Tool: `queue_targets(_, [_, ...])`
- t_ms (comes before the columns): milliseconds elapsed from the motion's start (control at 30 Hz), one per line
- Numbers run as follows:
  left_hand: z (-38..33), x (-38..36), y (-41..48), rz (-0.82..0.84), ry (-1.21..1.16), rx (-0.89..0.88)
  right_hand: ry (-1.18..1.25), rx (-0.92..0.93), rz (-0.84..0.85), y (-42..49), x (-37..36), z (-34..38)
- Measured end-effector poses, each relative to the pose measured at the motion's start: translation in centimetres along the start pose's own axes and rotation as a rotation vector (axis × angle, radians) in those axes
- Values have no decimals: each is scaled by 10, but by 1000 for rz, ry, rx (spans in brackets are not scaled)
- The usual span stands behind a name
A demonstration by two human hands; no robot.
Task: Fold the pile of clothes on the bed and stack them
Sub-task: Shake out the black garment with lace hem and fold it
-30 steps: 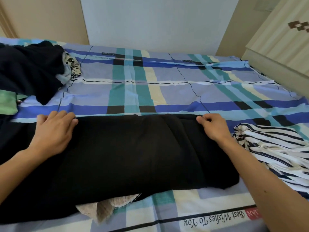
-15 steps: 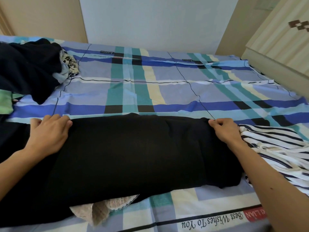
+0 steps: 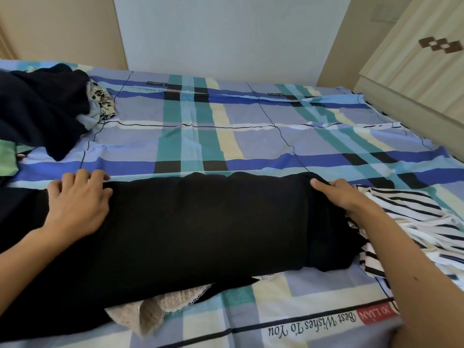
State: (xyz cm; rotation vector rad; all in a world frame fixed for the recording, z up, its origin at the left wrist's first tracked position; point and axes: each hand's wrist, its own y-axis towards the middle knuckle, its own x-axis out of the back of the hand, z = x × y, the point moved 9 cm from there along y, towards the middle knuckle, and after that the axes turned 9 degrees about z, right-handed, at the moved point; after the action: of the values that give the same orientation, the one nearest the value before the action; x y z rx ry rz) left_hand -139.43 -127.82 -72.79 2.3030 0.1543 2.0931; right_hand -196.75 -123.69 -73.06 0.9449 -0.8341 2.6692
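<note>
A black garment (image 3: 200, 222) lies spread in a wide band across the near part of the bed (image 3: 226, 136). My left hand (image 3: 77, 204) rests flat on its left part, fingers apart, fingertips at the far edge. My right hand (image 3: 339, 194) pinches the garment's far right corner, thumb on top. A black-and-white striped garment (image 3: 414, 217) lies crumpled just right of that hand, partly under my forearm. A beige lace piece (image 3: 163, 305) sticks out from under the black garment's near edge. A dark pile of clothes (image 3: 42, 109) sits at the far left.
A floral cloth (image 3: 103, 101) and a green cloth (image 3: 6, 159) lie by the dark pile. A pale wooden cabinet (image 3: 414, 71) stands along the bed's right side. The plaid sheet beyond the black garment shows bare up to the wall.
My right hand has carried the garment's far corner to the right, up against the striped garment. My left hand has shifted slightly left along the far edge. The garment now lies wider.
</note>
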Motion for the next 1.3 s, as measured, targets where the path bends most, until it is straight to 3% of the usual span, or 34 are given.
queue_targets(100, [-72,32,-31,-26,-182,-241,26,-53,308,-28,-17,-9])
queue_targets(233, [-200,50,-105,131,-368,-716,25,6,503,-60,-31,-5])
queue_targets(367, [-267,-8,-161,458,-190,-904,172,131,427,-72,-25,20])
queue_targets(467, [-270,-31,-173,487,-73,-906,279,190,296,-77,-13,39])
queue_targets(533, [-265,-24,-170,606,-239,-856,278,242,260,-87,-11,61])
queue_targets(600, [-255,-13,-162,821,-631,-721,229,313,254,-102,-13,90])
queue_targets(667, [-237,1,-148,923,-1074,-510,135,417,240,-122,-22,125])
queue_targets(767, [-198,17,-121,838,-1577,-196,-29,631,289,-162,-64,173])
queue_targets(833, [-168,25,-109,732,-1795,-32,-141,749,527,-191,-116,186])
queue_targets(900, [-143,28,-108,673,-1817,76,-224,782,821,-218,-165,179])
queue_targets(967, [-126,24,-114,678,-1717,156,-220,820,929,-231,-189,174])
queue_targets(1067, [-115,11,-114,628,-1574,226,-24,896,715,-214,-178,183])
queue_targets(1167, [-106,5,-104,449,-1325,234,115,939,307,-180,-140,180])
queue_targets(1233, [-101,0,-96,410,-1215,235,56,918,137,-161,-130,165])
queue_targets(1300, [-95,4,-86,367,-1003,199,-221,885,164,-147,-156,145])
